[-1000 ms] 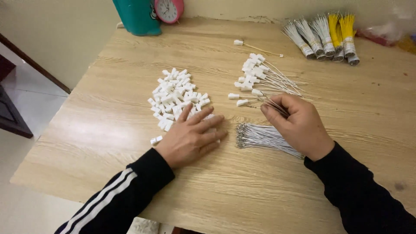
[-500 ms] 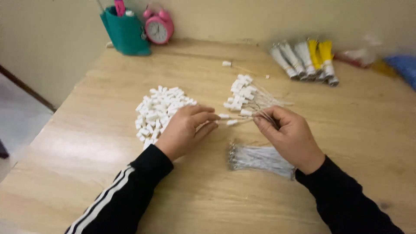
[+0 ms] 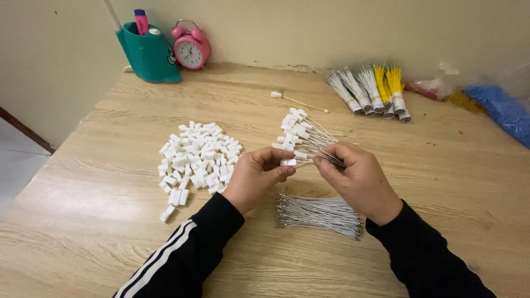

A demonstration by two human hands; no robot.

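We've got our left hand (image 3: 256,179) pinching a white cap (image 3: 288,162), right hand (image 3: 356,179) pinching the thin wire (image 3: 326,159) going into it.

home work desk | alarm clock (image 3: 191,48) | pen holder (image 3: 148,54) | wooden table (image 3: 110,221)

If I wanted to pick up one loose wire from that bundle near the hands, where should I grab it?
Probably by a tip at the left end of the wire bundle, coming from above. The wires lie flat, side by side, and their ends there are fanned apart and clear of the right hand.
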